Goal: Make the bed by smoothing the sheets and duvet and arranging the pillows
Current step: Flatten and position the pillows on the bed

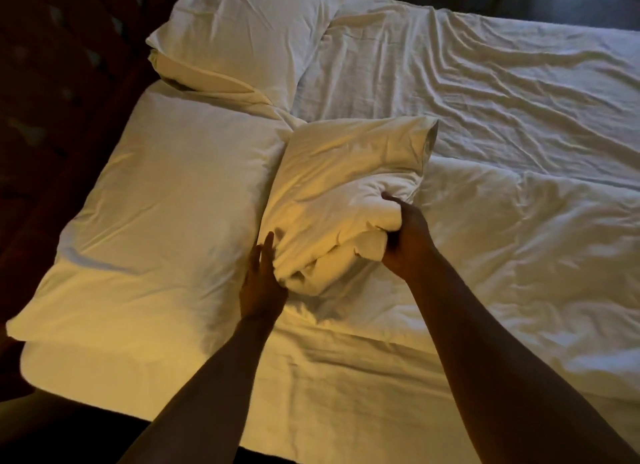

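The right hand point(407, 235) is closed around the bunched near end of a small pillow point(346, 186), with the thumb on top and the fingers buried in the cloth. The left hand point(261, 280) is laid flat against the same pillow's near left corner, fingers straight and close together; nothing is gripped by it. The small pillow is found in the middle of the bed, resting on the duvet point(519, 256), its long axis running from the hands away and slightly rightward, the open hem at the far right corner.

Just to its left, touching along one edge, a large pillow point(156, 221) is laid flat, its long axis running from the near left corner of the bed toward the middle. Beyond that, another pillow point(242, 31) is seen at the far left, its top cut off by the frame. The wrinkled sheet point(485, 83) is spread across the far right. The headboard point(52, 83) at the left is lost in darkness, and little of it can be made out. Both forearms are in deep shadow.
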`<state>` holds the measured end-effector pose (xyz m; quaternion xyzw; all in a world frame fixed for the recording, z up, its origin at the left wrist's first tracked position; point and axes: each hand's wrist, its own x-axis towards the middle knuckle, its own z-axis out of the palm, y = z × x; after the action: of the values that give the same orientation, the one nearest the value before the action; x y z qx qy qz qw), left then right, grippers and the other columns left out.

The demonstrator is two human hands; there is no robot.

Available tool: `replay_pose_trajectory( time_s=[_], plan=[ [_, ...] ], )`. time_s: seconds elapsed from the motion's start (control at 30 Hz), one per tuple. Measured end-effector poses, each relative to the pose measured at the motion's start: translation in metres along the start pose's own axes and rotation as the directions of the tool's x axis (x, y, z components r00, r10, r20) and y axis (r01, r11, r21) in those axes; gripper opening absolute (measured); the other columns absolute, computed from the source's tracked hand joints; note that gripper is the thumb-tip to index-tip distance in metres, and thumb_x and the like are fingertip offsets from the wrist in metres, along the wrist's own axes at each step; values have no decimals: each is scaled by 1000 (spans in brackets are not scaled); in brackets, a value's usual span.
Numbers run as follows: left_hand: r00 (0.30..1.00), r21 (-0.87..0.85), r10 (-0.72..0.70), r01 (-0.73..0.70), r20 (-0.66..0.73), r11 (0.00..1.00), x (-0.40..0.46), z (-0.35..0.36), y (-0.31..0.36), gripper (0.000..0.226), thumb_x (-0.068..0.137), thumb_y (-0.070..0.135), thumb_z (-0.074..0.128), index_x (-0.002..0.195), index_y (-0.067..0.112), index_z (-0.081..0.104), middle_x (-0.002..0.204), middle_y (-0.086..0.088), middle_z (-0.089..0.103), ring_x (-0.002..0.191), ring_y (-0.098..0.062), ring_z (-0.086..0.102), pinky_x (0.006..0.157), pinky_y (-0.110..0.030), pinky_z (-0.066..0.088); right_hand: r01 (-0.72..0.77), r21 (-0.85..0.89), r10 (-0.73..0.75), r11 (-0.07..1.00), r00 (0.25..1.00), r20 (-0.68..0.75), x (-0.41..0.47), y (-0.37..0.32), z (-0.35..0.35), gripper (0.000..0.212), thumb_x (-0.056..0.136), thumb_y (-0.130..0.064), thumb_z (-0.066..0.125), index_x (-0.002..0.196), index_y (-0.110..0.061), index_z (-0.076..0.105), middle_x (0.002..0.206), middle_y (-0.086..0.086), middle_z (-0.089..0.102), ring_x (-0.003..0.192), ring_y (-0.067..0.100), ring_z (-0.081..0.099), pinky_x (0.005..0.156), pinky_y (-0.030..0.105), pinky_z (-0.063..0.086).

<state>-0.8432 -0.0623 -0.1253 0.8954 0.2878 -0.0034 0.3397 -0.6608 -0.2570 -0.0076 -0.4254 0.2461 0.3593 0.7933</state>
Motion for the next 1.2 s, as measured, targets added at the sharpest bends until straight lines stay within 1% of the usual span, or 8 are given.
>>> replay_pose_trajectory(
  time_s=[0.2,0.33,0.4,0.5,0.7,0.8,1.07,1.2],
  plan=[
    [963,181,231,-205,-136,962,20,-79,-48,57,101,37,42,157,44,29,155,-7,46,139,-29,49,113,-45,40,-64,-585,-105,808,962,-251,0,38,-56,24,99,-18,63,122,-15,67,98,9,72,85,26,69,67,38,58],
    [977,119,215,-214,5,970,-10,-76,-86,57,101,20,46,155,34,40,165,8,26,147,-21,34,117,-47,37,-126,-660,-101,740,950,-295,5,91,-80,29,99,-19,65,127,-17,67,114,12,73,99,31,70,88,48,60],
    [977,47,199,-203,82,978,-24,-58,-92,61,95,17,40,155,24,41,165,20,18,146,-10,30,116,-46,38,-212,-657,-86,724,916,-391,9,109,-93,32,98,-23,63,127,-10,65,116,17,70,101,35,69,89,49,58],
    [958,62,246,-257,147,964,-26,-43,-88,79,83,16,49,159,26,32,167,-7,16,148,-19,28,109,-48,46,-208,-589,-91,781,895,-437,13,113,-100,27,100,-23,59,124,-11,64,112,17,69,99,33,68,85,47,58],
    [986,-406,-79,133,147,904,1,-44,-53,76,76,67,64,142,35,47,129,-10,56,106,-12,67,86,-37,59,-149,-419,-68,896,885,-461,28,77,-80,43,80,-25,74,119,-8,66,98,14,66,84,31,62,77,41,53],
    [947,-361,-261,313,187,878,31,-44,-38,54,90,67,58,131,39,37,114,-20,64,92,-35,69,76,-48,57,-88,-403,-89,911,912,-400,46,58,-67,57,84,-45,74,129,-13,63,111,8,65,93,27,60,81,39,49],
    [905,-170,-309,367,292,914,151,-41,0,89,88,85,34,148,21,48,144,-12,56,133,-36,53,107,-41,40,-21,-438,-201,899,869,-453,111,31,-60,106,53,-98,65,128,-24,62,121,13,69,104,33,67,100,51,53],
    [898,-219,-289,371,332,902,220,-31,16,93,87,87,31,144,18,55,142,-14,58,130,-31,56,103,-36,44,66,-446,-294,893,835,-465,123,8,-41,113,55,-96,64,142,-24,56,131,4,63,115,29,62,100,48,53]
  ],
)
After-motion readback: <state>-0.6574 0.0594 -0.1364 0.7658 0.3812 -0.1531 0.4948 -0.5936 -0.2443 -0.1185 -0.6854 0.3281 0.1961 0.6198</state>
